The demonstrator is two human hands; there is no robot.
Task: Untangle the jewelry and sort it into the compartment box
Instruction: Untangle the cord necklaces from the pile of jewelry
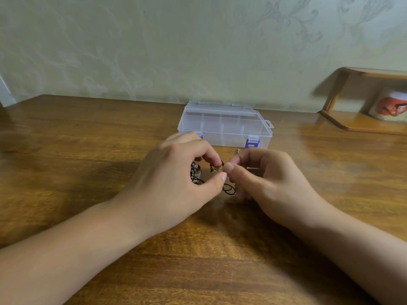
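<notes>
Both forearms are reaching in from the near edge of the wooden table (66, 150), meeting just in front of the compartment box (224, 124). The left hand (176, 172) is pinching closed on the tangled jewelry (217, 169), thumb and forefinger nipping a small brownish knot of cord and metal, while the right hand (262, 172) is closing on the same knot from the other side, so the fingertips of the two hands are nearly touching. A thin black cord (229, 190) is looping down from the pinch onto the table, and a darker cluster of charms (196, 172) is lying under the left palm, partly hidden. A tiny gold-coloured piece (238, 150) is sitting apart, just in front of the box; what it is cannot be made out. The box is standing with its clear lid shut and its blue latch (252, 143) apparently fastened, and its compartments are looking empty, so sorting seems not yet begun and the untangling appears to be in its early stage. The main risk looks to be pulling the two pinches apart too briskly, which would likely tighten the knot or strain a fine link rather than free it. The hidden cluster could also be dragged along by the cord and re-snarl, and the small loose piece could be knocked away by either hand.
</notes>
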